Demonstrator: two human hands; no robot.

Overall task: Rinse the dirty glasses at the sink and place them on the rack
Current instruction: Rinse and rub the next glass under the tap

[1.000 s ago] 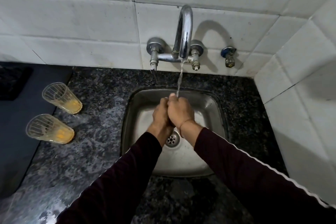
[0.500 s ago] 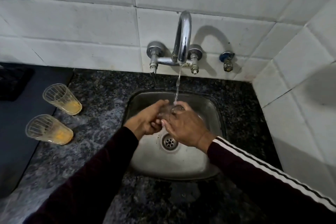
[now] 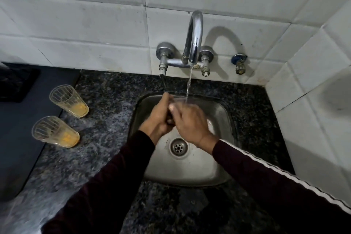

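Seen from above, two hands meet over a small square steel sink [image 3: 218, 173] set into a dark speckled granite counter [image 3: 106, 104]. The left hand [image 3: 158, 119] and the right hand [image 3: 190, 121] are pressed close together around a clear glass [image 3: 177, 103], which is mostly hidden between them; only a blurred trace of its rim shows at the fingertips. Both hands curl around it. A thin stream of water [image 3: 188, 85] falls from a curved chrome tap [image 3: 193, 38] on the white tiled wall, landing right at the glass. The round drain [image 3: 178, 147] lies just below the hands. Both arms wear dark maroon sleeves, the right one with a white stripe. On the counter to the left of the sink stand two more glasses, well apart from the hands: a far dirty glass [image 3: 69, 100] and a near dirty glass [image 3: 55, 132], each ribbed, with orange residue at the bottom.
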